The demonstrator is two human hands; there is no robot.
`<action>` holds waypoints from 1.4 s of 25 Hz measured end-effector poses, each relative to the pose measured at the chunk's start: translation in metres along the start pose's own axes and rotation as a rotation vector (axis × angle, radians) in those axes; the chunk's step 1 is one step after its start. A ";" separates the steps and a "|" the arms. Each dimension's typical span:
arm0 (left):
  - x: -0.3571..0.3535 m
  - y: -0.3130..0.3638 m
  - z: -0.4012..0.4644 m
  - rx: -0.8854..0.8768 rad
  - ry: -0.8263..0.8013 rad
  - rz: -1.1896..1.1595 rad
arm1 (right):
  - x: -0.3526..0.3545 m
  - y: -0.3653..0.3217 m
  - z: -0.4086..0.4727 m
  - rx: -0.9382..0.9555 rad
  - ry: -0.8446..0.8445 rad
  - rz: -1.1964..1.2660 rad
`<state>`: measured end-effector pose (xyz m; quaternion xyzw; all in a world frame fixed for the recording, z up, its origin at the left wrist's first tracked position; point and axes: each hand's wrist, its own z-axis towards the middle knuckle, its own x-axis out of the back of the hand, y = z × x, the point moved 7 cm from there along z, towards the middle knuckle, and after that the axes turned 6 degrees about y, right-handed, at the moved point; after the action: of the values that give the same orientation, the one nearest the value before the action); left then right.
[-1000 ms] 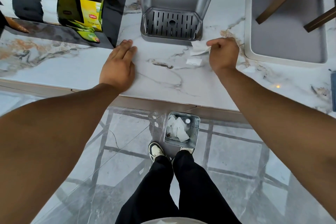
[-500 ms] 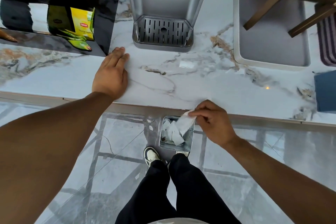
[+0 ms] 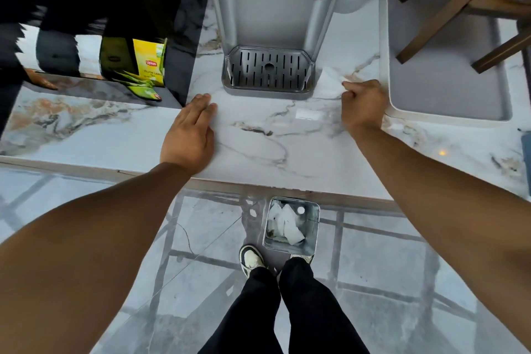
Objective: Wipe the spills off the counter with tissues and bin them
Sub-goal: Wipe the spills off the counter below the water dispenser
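Observation:
My right hand (image 3: 362, 105) pinches a white tissue (image 3: 329, 84) that lies on the marble counter (image 3: 258, 149), just right of the dispenser's drip tray (image 3: 268, 73). My left hand (image 3: 191, 132) rests flat, palm down, on the counter left of centre, holding nothing. A small pale wet patch (image 3: 309, 114) shows on the counter between my hands. On the floor below the counter edge stands a small square metal bin (image 3: 313, 234) with several crumpled tissues (image 3: 284, 224) inside, right in front of my shoes.
A grey water dispenser (image 3: 273, 8) stands at the back of the counter. A white tray (image 3: 448, 121) with wooden legs in it sits to the right. A yellow tea box (image 3: 149, 66) stands in a dark niche at the left.
My right hand dropped a used tissue in the bin, then came back up to the counter and took hold of another tissue beside the drip tray. The left hand stayed put.

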<state>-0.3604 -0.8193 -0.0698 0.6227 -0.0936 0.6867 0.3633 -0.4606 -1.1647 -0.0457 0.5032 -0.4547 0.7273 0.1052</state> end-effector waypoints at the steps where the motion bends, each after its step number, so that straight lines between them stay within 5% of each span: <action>1: 0.000 0.000 0.001 -0.004 -0.005 -0.005 | 0.001 0.000 -0.013 0.082 -0.025 0.027; 5: -0.001 0.001 0.002 0.006 -0.014 -0.016 | 0.013 0.001 -0.122 0.366 -0.149 0.222; 8: 0.000 0.000 0.002 0.013 -0.027 -0.010 | 0.010 0.003 -0.181 0.298 -0.352 0.347; 16: 0.001 0.002 0.001 0.020 -0.042 -0.017 | -0.039 -0.102 -0.096 0.210 -0.187 0.296; 19: 0.001 0.001 0.002 0.024 -0.036 -0.017 | -0.071 -0.126 -0.091 0.194 -0.263 0.248; 25: 0.002 0.003 0.003 0.023 -0.057 -0.041 | -0.055 -0.116 -0.166 0.594 -0.479 0.276; 29: 0.002 0.003 0.002 0.020 -0.054 -0.049 | -0.039 -0.078 -0.205 0.577 -0.654 0.304; 35: 0.002 0.011 0.004 0.040 -0.130 -0.006 | -0.007 -0.047 -0.174 0.329 -0.367 0.358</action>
<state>-0.3643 -0.8292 -0.0636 0.6733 -0.1013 0.6456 0.3459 -0.5396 -1.0022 -0.0388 0.5484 -0.4239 0.6949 -0.1914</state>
